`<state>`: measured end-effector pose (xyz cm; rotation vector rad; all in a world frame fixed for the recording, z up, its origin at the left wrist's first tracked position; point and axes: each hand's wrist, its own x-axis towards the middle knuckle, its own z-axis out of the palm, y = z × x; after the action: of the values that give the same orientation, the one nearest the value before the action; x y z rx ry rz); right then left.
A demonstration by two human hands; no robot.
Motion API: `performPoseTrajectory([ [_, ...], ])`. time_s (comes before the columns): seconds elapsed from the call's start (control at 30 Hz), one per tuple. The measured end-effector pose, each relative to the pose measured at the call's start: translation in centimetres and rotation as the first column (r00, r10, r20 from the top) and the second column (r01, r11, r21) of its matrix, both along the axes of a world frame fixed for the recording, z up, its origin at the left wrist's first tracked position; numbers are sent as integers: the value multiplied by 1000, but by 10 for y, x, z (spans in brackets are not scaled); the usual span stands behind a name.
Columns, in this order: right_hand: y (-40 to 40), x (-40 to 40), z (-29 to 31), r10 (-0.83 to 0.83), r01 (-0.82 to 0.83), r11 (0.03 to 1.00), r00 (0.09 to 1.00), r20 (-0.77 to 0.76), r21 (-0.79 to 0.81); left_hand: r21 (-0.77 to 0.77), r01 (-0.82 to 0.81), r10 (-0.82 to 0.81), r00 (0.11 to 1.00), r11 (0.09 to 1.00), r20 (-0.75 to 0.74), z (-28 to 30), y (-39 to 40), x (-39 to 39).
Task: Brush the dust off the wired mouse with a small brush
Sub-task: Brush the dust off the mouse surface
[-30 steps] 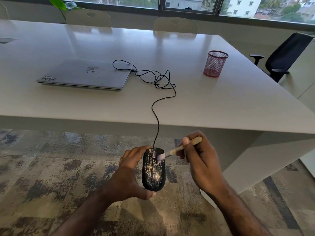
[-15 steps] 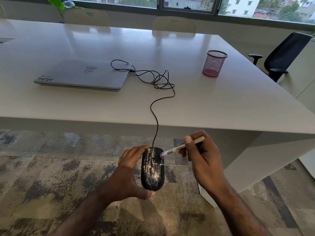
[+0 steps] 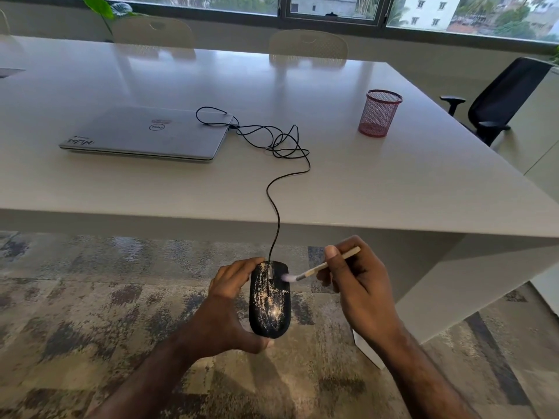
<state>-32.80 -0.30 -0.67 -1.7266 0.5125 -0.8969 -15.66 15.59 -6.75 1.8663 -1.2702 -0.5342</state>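
A black wired mouse (image 3: pixel 270 300), streaked with pale dust, is held in the air in front of the table's near edge. My left hand (image 3: pixel 230 300) grips it from the left side, thumb under its rear end. My right hand (image 3: pixel 357 285) holds a small brush (image 3: pixel 320 269) with a pale wooden handle like a pen. The brush's pinkish bristles touch the mouse's front right corner, beside the scroll wheel. The mouse's black cable (image 3: pixel 273 164) runs up over the table edge, coils, and reaches the laptop.
A white table (image 3: pixel 393 189) fills the upper view. On it lie a closed silver laptop (image 3: pixel 145 136) at left and a red mesh pen cup (image 3: pixel 379 113) at right. A black office chair (image 3: pixel 496 104) stands far right. Patterned carpet (image 3: pixel 90 313) lies below.
The brush tip has shifted slightly right along the mouse's front, from near the scroll wheel to the front right corner. My left hand keeps holding the mouse in the same place.
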Motion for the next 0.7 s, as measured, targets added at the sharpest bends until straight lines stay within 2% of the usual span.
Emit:
performPoseTrajectory([
  [0.23, -6, 6, 2, -76, 75, 996, 997, 31, 46, -6, 15, -15, 1000, 1000, 15, 0, 1, -1],
  [0.43, -1, 4, -2, 0, 0, 999, 1000, 9, 38, -18, 16, -16, 1000, 1000, 11, 1, 2, -2],
  [0.57, -3, 3, 2, -44, 41, 997, 997, 61, 62, -20, 17, -17, 1000, 1000, 11, 0, 2, -2],
  [0.7, -1, 5, -1, -30, 29, 999, 999, 34, 38, -21, 19, -19, 1000, 1000, 19, 1, 1, -3],
])
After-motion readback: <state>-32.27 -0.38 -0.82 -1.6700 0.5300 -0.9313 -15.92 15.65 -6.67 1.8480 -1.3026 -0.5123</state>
